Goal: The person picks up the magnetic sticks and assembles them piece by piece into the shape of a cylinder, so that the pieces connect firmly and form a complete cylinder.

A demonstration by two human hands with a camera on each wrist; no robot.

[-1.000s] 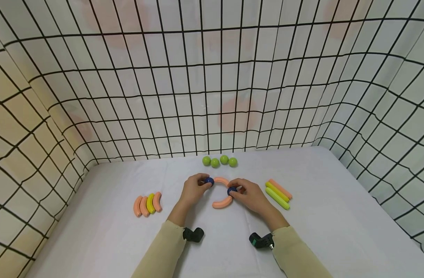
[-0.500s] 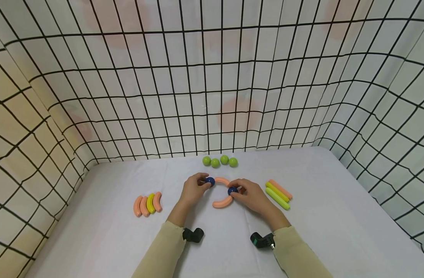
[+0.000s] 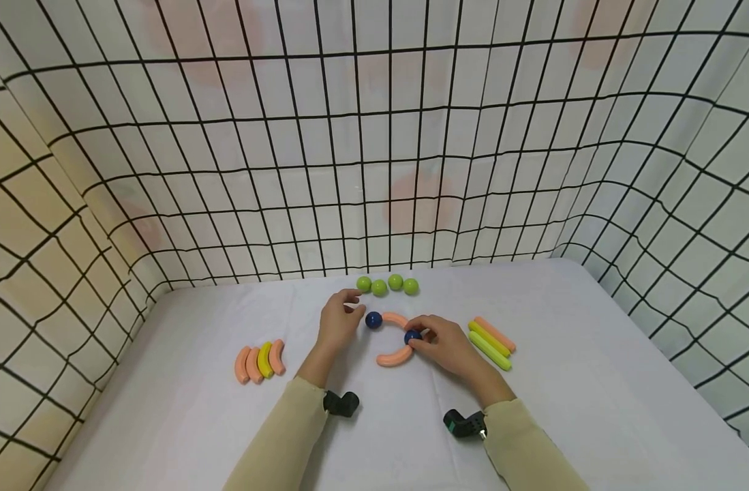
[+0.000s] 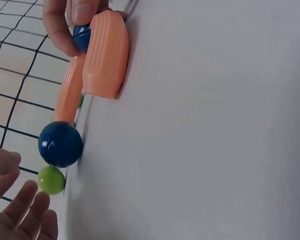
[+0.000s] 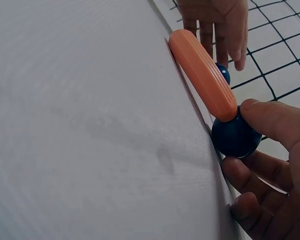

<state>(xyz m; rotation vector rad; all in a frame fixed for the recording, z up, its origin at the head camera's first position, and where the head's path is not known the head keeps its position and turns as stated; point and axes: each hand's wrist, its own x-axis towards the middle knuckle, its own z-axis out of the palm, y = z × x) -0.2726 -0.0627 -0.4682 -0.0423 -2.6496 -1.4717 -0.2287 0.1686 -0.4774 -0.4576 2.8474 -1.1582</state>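
Note:
My right hand (image 3: 438, 341) pinches a dark blue ball (image 5: 235, 134) between thumb and fingers. Two curved orange pieces meet at that ball: a far one (image 3: 394, 318) and a near one (image 3: 394, 357), together bowing to the right. At the free end of the far piece sits another blue ball (image 3: 373, 320), touched by nobody. Just left of it, my left hand (image 3: 339, 320) is apart from the ball with its fingers loosely extended, nearest to a green ball (image 3: 364, 284) behind. In the left wrist view, a gap shows between those fingers and the blue ball (image 4: 60, 144).
Several green balls (image 3: 395, 281) line the back of the white table (image 3: 184, 423). Curved orange pieces (image 3: 242, 364) and a yellow one (image 3: 265, 359) lie at left. Straight sticks (image 3: 489, 350) in green, yellow and orange lie at right. Black netting (image 3: 392, 164) surrounds the table's far sides.
My left hand has let go of the far blue ball and moved slightly away, back and to the left. The right hand keeps its pinch on the other ball, almost unmoved.

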